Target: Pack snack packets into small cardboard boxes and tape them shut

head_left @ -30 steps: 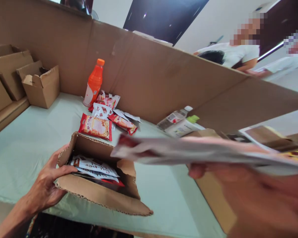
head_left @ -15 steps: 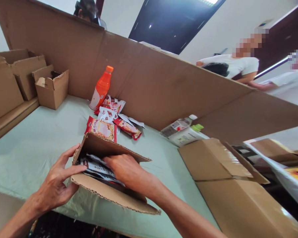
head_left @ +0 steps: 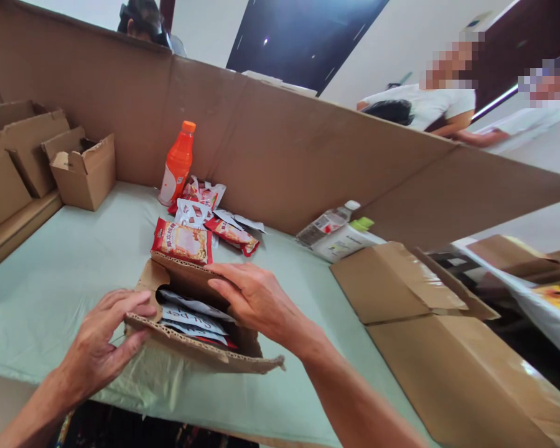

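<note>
At the near side I record the left hand [head_left: 106,336] partly curled, fingers and thumb gripping the left end of the open carton [head_left: 214,358]. I find the right hand [head_left: 256,302] half closed on its far flap, thumb inside. The carton is at the worktop's [head_left: 88,267] near edge, with white packets [head_left: 193,320] inside. Large boxes [head_left: 452,367] occupy the right. Just beyond the carton I note red and white snack packets [head_left: 184,242]; behind them, an orange bottle [head_left: 178,163] stands before the cardboard partition [head_left: 275,149].
</note>
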Motion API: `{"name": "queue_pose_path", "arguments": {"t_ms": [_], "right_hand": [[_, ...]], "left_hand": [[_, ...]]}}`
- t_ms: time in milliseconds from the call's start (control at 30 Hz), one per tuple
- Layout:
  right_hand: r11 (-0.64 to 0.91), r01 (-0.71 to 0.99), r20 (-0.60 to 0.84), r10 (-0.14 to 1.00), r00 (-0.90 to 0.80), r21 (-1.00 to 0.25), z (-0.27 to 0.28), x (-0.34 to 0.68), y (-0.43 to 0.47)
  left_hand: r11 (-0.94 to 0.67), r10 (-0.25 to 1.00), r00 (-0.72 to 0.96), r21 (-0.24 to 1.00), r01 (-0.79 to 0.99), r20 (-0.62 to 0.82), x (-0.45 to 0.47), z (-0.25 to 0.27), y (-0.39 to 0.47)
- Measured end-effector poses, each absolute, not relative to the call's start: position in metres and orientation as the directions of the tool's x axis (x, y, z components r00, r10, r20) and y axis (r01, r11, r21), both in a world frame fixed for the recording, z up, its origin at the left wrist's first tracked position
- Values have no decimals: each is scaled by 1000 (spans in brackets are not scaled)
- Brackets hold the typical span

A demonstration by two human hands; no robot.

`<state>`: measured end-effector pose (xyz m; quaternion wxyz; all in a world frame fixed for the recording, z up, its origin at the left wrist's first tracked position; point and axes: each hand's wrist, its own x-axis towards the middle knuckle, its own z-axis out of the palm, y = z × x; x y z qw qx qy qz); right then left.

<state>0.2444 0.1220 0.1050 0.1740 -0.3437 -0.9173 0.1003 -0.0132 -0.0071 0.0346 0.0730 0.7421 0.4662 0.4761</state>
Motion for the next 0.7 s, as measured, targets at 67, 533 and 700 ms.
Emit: {"name": "queue_pose_path", "arguments": {"t_ms": [67,533,700], "right_hand": [[741,527,202,640,-741,-417,112,253,116],[834,454,404,549,-731,-312,41,297,73],[856,437,353,513,-783,-276,36,314,78]], "left_hand": [[-496,787,60,571,654,614,-10,36,-6],[-346,869,42,546,763,492,-2,37,17],[-333,877,18,580,744,480,-1,29,15]]}}
